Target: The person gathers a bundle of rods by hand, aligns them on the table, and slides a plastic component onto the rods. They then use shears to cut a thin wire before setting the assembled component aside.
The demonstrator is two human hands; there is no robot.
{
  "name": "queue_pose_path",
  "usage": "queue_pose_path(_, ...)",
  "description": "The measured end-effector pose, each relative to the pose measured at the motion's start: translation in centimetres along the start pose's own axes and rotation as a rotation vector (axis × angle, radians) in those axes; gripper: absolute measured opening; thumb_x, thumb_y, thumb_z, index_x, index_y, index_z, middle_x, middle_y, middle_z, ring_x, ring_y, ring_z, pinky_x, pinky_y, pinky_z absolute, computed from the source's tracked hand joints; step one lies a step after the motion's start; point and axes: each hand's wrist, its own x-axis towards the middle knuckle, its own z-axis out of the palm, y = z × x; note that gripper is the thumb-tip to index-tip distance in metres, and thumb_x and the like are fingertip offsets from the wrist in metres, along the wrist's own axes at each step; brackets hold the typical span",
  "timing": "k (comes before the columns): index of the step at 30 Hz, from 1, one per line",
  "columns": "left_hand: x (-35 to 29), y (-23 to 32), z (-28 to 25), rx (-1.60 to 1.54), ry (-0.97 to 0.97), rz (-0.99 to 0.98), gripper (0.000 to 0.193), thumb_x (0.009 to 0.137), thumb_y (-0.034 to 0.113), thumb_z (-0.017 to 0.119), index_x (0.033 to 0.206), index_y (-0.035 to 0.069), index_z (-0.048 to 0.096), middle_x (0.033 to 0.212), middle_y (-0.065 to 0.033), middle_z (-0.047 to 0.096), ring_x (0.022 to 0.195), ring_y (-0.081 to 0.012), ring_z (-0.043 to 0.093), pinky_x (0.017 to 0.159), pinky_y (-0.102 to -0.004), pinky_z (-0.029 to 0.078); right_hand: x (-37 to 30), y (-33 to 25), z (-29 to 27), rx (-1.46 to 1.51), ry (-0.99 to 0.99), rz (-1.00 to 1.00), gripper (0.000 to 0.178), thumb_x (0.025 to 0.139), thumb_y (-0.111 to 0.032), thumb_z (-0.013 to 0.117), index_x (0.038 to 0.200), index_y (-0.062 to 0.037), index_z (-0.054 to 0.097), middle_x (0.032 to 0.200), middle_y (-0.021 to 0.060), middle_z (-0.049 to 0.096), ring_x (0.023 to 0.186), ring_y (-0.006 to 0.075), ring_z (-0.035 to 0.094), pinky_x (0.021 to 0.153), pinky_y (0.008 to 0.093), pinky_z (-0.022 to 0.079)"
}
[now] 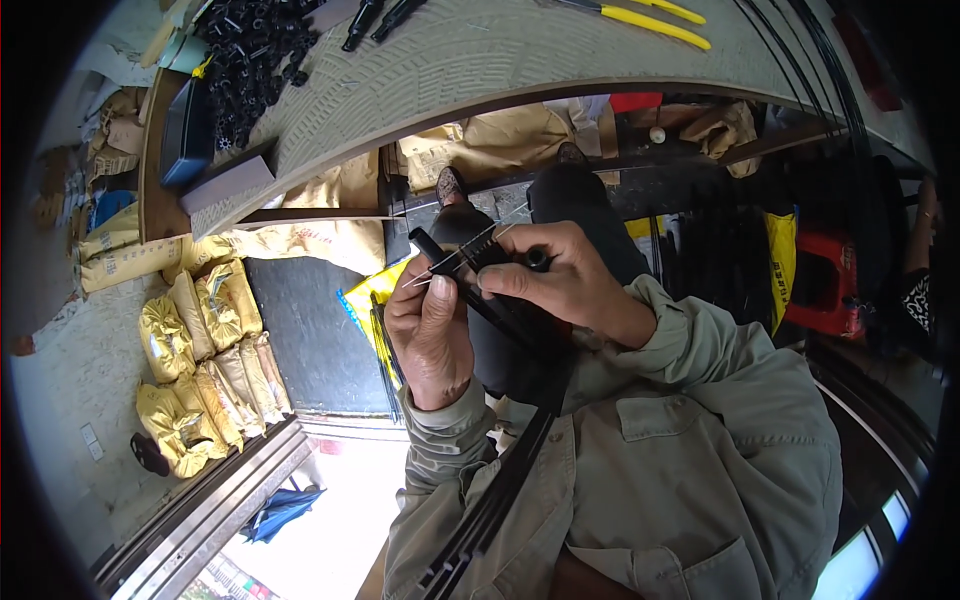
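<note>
Both hands meet in front of my lap around a bundle of thin black rods, which look like umbrella ribs and run down across my jacket. My left hand is closed, its thumb pressing the rods beside a short black tube. Thin bright wire-like ends stick out past its fingertips. From the other side my right hand pinches the same rods between thumb and forefinger. A small black ring-shaped part shows at its curled fingers. Where the rods join the tube is partly hidden by the fingers.
Beyond my knees stands a workbench with a pile of small black plastic parts and yellow-handled pliers. Stacked sacks line the left. A red stool is at right, near another person's arm.
</note>
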Motion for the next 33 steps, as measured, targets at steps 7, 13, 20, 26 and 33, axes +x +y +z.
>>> queue_pose_path(7, -0.1, 0.0, -0.1, 0.019, 0.052, 0.023, 0.029, 0.080, 0.008, 0.062, 0.106, -0.004, 0.056, 0.094, -0.0103, 0.063, 0.083, -0.0154, 0.058, 0.082, -0.0271, 0.043, 0.1, 0.2, 0.3, -0.030, 0.095, -0.044, 0.017, 0.077, -0.009, 0.067, 0.087, 0.0044, 0.062, 0.076, 0.0033, 0.060, 0.071, 0.0046, 0.051, 0.062, 0.0188, 0.041)
queue_pose_path(13, 0.1, -0.1, -0.3, 0.041, 0.013, 0.034, 0.026, 0.081, 0.007, 0.062, 0.104, -0.004, 0.057, 0.095, -0.0107, 0.063, 0.084, -0.0147, 0.058, 0.082, -0.0268, 0.043, 0.0, -0.3, 0.3, -0.049, 0.078, -0.023, 0.018, 0.077, -0.008, 0.067, 0.088, 0.0045, 0.062, 0.079, 0.0032, 0.061, 0.074, 0.0044, 0.053, 0.064, 0.0184, 0.042)
queue_pose_path(20, -0.3, -1.5, -0.2, 0.014, 0.052, 0.117, 0.026, 0.082, 0.006, 0.060, 0.104, -0.005, 0.057, 0.095, -0.0096, 0.062, 0.088, -0.0141, 0.056, 0.083, -0.0260, 0.042, 0.3, -0.1, 0.4, -0.045, 0.065, -0.018, 0.020, 0.075, -0.011, 0.070, 0.086, 0.0016, 0.058, 0.077, 0.0010, 0.058, 0.071, 0.0047, 0.051, 0.063, 0.0204, 0.041)
queue_pose_path(26, -0.2, -3.0, 0.2, -0.149, 0.109, 0.134, 0.025, 0.082, 0.005, 0.059, 0.106, -0.005, 0.057, 0.097, -0.0100, 0.062, 0.090, -0.0131, 0.056, 0.084, -0.0255, 0.042, 0.2, -0.1, -0.1, -0.174, 0.107, -0.045, 0.025, 0.077, -0.018, 0.069, 0.090, -0.0009, 0.055, 0.078, -0.0007, 0.054, 0.067, 0.0056, 0.048, 0.063, 0.0205, 0.039)
queue_pose_path(33, 0.3, -2.6, 2.8, -0.267, 0.132, 0.057, 0.024, 0.081, 0.001, 0.059, 0.105, -0.005, 0.059, 0.097, -0.0097, 0.063, 0.083, -0.0098, 0.057, 0.081, -0.0239, 0.045, 5.8, -6.7, -3.2, -0.234, 0.333, -0.655, 0.031, 0.089, -0.032, 0.048, 0.097, -0.0021, 0.054, 0.081, 0.0003, 0.054, 0.056, 0.0088, 0.047, 0.052, 0.0208, 0.039)
